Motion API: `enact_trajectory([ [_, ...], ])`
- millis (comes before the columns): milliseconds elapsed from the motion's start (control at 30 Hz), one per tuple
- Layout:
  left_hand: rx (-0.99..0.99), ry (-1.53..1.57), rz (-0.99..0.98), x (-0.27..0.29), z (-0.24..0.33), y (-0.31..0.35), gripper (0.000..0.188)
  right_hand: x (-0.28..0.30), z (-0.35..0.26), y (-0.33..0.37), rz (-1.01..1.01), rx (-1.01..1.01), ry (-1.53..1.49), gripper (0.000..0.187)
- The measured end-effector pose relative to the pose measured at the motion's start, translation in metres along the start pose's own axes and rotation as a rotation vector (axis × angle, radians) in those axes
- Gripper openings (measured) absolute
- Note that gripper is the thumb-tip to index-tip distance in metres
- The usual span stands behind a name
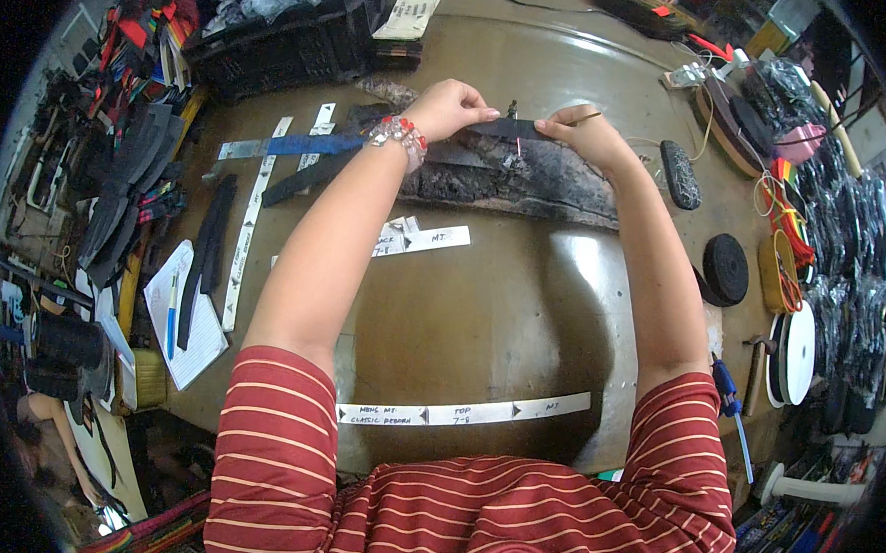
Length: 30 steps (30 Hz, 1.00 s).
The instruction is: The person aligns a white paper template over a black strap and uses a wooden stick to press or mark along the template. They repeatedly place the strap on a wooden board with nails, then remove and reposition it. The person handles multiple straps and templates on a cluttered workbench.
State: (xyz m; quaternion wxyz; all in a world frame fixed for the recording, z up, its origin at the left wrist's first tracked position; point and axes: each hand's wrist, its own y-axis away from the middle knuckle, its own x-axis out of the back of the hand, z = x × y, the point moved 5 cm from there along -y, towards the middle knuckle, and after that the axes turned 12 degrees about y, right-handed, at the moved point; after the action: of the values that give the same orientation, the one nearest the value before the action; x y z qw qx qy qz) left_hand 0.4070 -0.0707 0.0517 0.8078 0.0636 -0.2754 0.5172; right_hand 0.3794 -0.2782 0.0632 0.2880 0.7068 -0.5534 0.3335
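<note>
A black strap [511, 129] was held over a desk [440, 326].
Left hand [452, 109] and right hand [583, 137] each pinched it narrowly.

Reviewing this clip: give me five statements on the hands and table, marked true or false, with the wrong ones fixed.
1. A dark strip spans between the left hand and the right hand. True.
2. The bracelet is on the right wrist. False: the bracelet is on the left wrist.
3. The blue pen lies on white paper. True.
4. The black roll lies left of both arms. False: the black roll lies to their right.
5. The shirt is striped. True.
</note>
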Motion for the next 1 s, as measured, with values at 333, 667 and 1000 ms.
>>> enact_trajectory([
  [333, 0.002, -0.080, -0.060, -0.002, -0.004, -0.005, 0.036, -0.019, 0.010, 0.003, 0.017, -0.027, -0.039, 0.035],
  [667, -0.043, -0.087, 0.163, 0.004, 0.019, 0.031, 0.031, -0.017, 0.024, 0.023, 0.267, -0.037, 0.185, 0.038],
  [1000, -0.150, -0.257, 0.015, -0.126, 0.075, 0.138, 0.024, 0.026, -0.024, 0.171, 0.326, 0.351, -0.339, 0.023],
])
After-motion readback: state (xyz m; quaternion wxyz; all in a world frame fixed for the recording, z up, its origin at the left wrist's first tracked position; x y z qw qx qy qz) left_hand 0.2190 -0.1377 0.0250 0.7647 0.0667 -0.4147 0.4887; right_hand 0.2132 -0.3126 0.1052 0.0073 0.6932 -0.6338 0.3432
